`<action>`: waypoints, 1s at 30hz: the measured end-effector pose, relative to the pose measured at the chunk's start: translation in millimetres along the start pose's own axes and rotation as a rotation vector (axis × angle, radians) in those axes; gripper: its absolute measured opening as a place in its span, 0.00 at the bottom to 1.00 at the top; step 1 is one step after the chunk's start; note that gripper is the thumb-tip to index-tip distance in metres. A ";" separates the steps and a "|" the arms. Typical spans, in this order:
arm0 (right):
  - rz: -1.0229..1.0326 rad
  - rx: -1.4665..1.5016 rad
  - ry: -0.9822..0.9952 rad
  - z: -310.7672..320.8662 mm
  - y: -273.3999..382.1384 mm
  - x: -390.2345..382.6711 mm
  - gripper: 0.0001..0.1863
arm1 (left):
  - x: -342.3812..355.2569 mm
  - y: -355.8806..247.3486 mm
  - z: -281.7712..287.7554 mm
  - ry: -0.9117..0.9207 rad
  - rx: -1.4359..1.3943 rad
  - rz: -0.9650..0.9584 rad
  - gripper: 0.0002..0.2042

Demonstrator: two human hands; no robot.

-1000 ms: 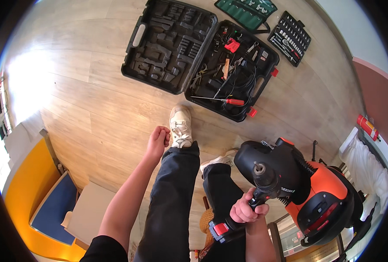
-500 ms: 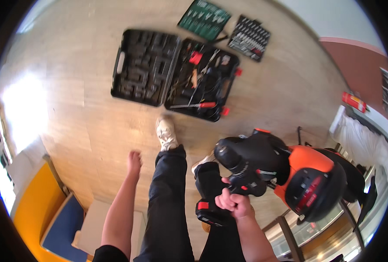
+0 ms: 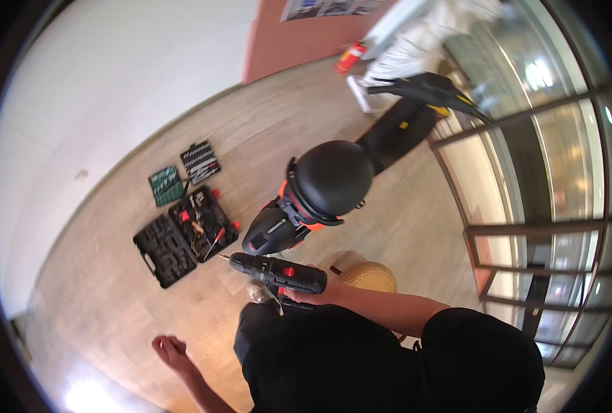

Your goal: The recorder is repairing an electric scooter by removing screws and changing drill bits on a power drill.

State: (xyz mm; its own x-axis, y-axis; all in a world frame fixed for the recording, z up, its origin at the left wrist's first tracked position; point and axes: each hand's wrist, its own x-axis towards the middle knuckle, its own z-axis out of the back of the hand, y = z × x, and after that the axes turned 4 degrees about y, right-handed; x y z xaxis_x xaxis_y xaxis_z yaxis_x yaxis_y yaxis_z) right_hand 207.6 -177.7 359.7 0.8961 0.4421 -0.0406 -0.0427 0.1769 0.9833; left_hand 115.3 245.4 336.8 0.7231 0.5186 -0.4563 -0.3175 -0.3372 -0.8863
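Note:
My right hand [image 3: 310, 288] is wrapped round the grip of a black cordless drill [image 3: 278, 270] with a red switch. The drill lies level in front of my body, and a thin bit at its nose points left. Part of the hand is hidden behind the drill body. My left hand [image 3: 171, 348] hangs low at the left, away from everything, its fingers curled with nothing seen in them. Just beyond the drill stands a black-and-orange machine [image 3: 271, 230] with a large rounded black top [image 3: 333, 180].
An opened black toolbox [image 3: 166, 250] lies on the floor at left, beside a green tool case [image 3: 166, 186] and a black socket set [image 3: 200, 163]. A round woven stool [image 3: 369, 277] is at my right. Farther off are a fire extinguisher [image 3: 350, 58] and glass panels [image 3: 526, 186].
My view has swung to the right, so the toolbox now appears farther left and smaller. The drill has turned from pointing up and away to lying level, pointing left.

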 end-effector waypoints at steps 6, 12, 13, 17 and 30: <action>-0.251 0.108 -0.228 22.1 87.8 -90.5 0.06 | -14.4 -66.7 -163.6 0.583 -0.191 -0.060 0.04; -0.274 0.449 -0.803 19.2 69.9 -216.9 0.07 | -73.0 -68.8 -190.2 0.787 -0.121 0.239 0.05; -0.255 0.449 -0.823 23.0 67.0 -230.1 0.07 | -81.4 -61.6 -191.2 0.828 -0.093 0.279 0.04; -0.209 0.644 -1.171 40.7 51.3 -275.8 0.08 | -113.7 -36.9 -211.7 0.950 0.064 0.322 0.04; -0.190 0.754 -1.222 215.5 -32.5 -397.7 0.20 | -229.9 80.5 -439.9 1.021 -0.024 0.623 0.03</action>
State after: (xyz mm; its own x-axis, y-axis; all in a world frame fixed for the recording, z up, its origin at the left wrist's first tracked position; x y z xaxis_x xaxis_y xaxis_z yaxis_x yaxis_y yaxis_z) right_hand -52.2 -548.8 382.1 0.6882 -0.6158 -0.3836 0.0102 -0.5205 0.8538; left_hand 193.4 -246.6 405.2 0.6056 -0.5992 -0.5236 -0.7826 -0.3295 -0.5282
